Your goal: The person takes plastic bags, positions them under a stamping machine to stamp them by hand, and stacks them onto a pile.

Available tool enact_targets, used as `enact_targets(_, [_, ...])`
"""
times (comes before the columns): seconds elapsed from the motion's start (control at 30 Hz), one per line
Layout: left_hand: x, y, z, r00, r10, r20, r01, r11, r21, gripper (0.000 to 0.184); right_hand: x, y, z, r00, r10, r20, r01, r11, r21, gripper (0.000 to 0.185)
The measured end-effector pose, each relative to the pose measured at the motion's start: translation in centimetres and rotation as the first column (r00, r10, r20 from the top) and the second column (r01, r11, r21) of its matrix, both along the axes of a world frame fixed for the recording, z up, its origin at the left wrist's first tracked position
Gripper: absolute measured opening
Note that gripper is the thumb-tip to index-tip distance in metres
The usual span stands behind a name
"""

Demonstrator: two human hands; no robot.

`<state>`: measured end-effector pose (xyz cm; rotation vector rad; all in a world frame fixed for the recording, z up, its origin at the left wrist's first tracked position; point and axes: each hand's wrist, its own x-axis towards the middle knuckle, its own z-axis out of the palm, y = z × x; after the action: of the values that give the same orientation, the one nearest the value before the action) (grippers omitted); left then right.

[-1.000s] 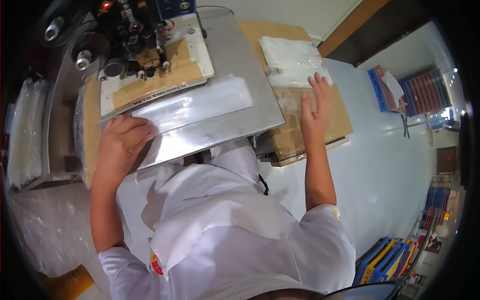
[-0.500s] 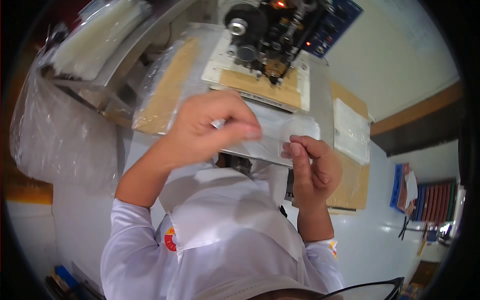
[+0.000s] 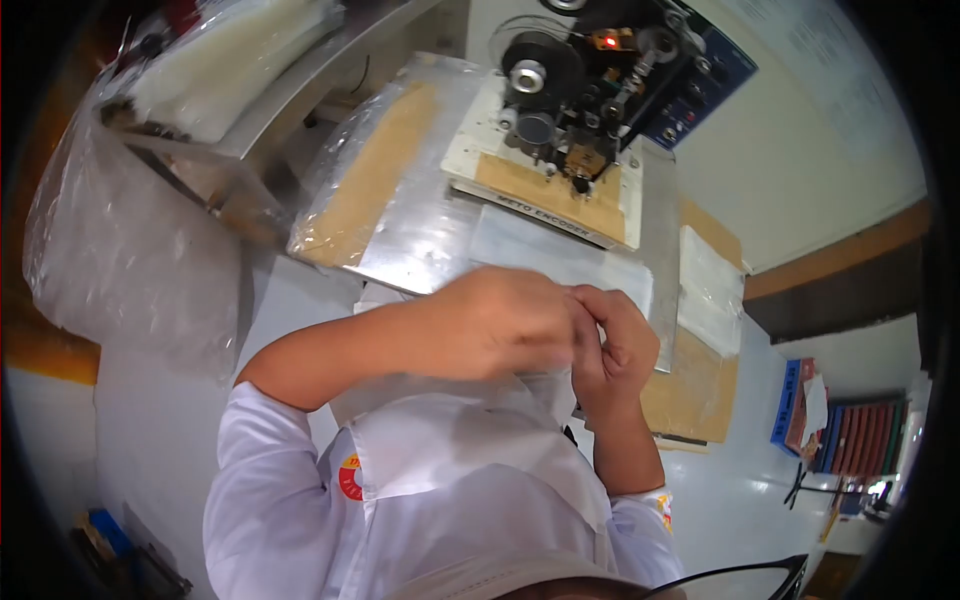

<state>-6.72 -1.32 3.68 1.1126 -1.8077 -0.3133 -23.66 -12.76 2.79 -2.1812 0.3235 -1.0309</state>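
Observation:
My left hand (image 3: pixel 505 322) is curled closed with its back to the camera, slightly blurred, and its fingertips are hidden. Against it is my right hand (image 3: pixel 618 345), thumb and index finger pressed together; whatever is between the fingers does not show. Both hands are over the near edge of the metal table, in front of my white coat. Just beyond them lie flat, whitish translucent plastic sheets or bags (image 3: pixel 560 250). Behind these stands a coding machine (image 3: pixel 540 218) marked "METO ENCODER", with a black reel and a red light.
A plastic-wrapped brown sheet (image 3: pixel 365 180) lies on the metal table's left part. White plastic packs (image 3: pixel 708 290) rest on brown board at right. Bagged plastic film (image 3: pixel 225 75) sits on a metal stand at upper left. Binders (image 3: pixel 860 437) stand at far right.
My left hand has moved right and down, from apart to touching my right hand. The view has shifted, so the machine appears lower and further right.

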Motion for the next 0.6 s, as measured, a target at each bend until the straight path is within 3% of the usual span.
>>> enact_targets(0.03, [1.4,-0.4,-0.2,0.961,0.115,0.253,-0.071,0.982,-0.177,0.008,-0.2,0.1,0.3,1.0,0.013,-0.02,-0.013,1.0,0.026,0.014])
enact_targets(0.07, [1.4,0.2,-1.1,0.846,0.306,-0.436,-0.238,0.95,0.204,0.007,-0.6,0.2,0.7,0.998,0.036,-0.059,-0.033,0.998,0.049,0.014])
enact_targets(0.1, [4.2,0.4,-0.9,0.921,0.305,-0.242,-0.267,0.947,0.177,0.008,-1.0,0.3,1.0,0.993,0.061,-0.102,-0.053,0.996,0.074,0.014])
enact_targets(0.17, [3.6,1.1,-0.7,0.936,0.337,-0.105,-0.298,0.914,0.274,0.011,-1.4,0.2,1.0,0.981,0.094,-0.168,-0.074,0.99,0.122,0.013])
enact_targets(0.23, [2.4,0.8,0.6,0.828,0.301,-0.473,-0.191,0.945,0.266,0.014,-1.3,-0.6,1.0,0.964,0.134,-0.229,-0.101,0.983,0.154,0.012])
enact_targets(0.33, [1.9,0.6,1.4,0.808,0.252,-0.533,-0.061,0.935,0.349,0.026,-1.3,-1.1,1.2,0.955,0.157,-0.25,-0.116,0.978,0.172,0.01])
enact_targets(0.4, [2.4,0.3,1.3,0.957,0.186,-0.222,-0.081,0.909,0.409,0.028,-1.5,-2.0,1.7,0.942,0.146,-0.303,-0.134,0.989,0.06,0.017])
enact_targets(0.43, [2.5,0.0,1.1,0.92,0.23,-0.316,-0.073,0.895,0.44,0.026,-1.5,-2.3,2.0,0.935,0.138,-0.328,-0.143,0.99,0.008,0.021])
enact_targets(0.5, [2.4,-0.8,0.3,0.811,0.324,-0.487,-0.044,0.864,0.502,0.021,-1.2,-2.1,2.8,0.988,-0.006,-0.153,-0.025,0.98,-0.197,0.033])
enact_targets(0.53, [2.3,-1.2,-0.1,0.771,0.331,-0.543,-0.055,0.885,0.462,0.016,-1.0,-2.0,3.1,0.997,-0.063,-0.055,0.044,0.955,-0.292,0.04])
enact_targets(0.6, [2.0,-2.2,-0.8,0.679,0.337,-0.653,-0.094,0.921,0.377,0.01,-2.0,-1.4,2.8,0.994,-0.101,-0.048,0.07,0.897,-0.437,0.053])
